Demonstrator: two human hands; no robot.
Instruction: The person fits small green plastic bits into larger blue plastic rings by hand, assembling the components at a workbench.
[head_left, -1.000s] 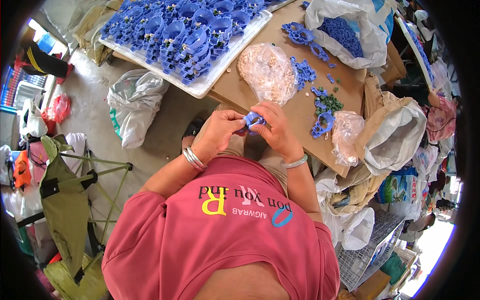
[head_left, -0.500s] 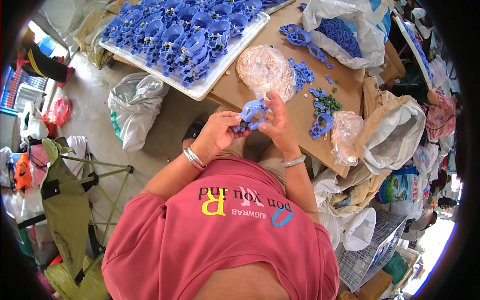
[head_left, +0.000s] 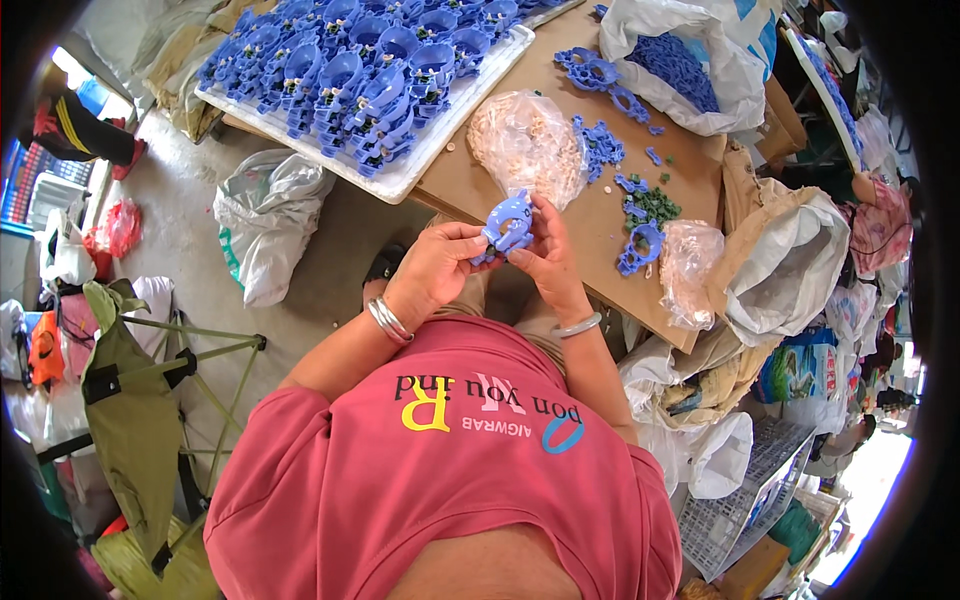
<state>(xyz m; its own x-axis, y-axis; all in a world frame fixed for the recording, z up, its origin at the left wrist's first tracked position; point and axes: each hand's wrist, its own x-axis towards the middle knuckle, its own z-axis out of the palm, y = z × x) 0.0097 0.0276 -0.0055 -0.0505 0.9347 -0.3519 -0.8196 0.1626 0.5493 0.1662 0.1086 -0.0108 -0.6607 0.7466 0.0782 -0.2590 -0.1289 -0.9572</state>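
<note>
Blue plastic piece (head_left: 508, 222), gripping fingers (head_left: 465, 245), pinkish-red shirt (head_left: 330, 480), multicoloured lettering (head_left: 488, 389)

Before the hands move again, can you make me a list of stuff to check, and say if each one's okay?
1. Left hand gripping the blue piece: ok, thumb and fingers pinch it.
2. Right hand helping: ok, at the piece's other side.
3. Underside of the piece: cannot tell, it's hidden.
4. Loose bits tidied into bags: not ok, green bits lie scattered on the table.
5. Space on the white tray: cannot tell, stacked pieces crowd it and its far end is out of view.
</note>
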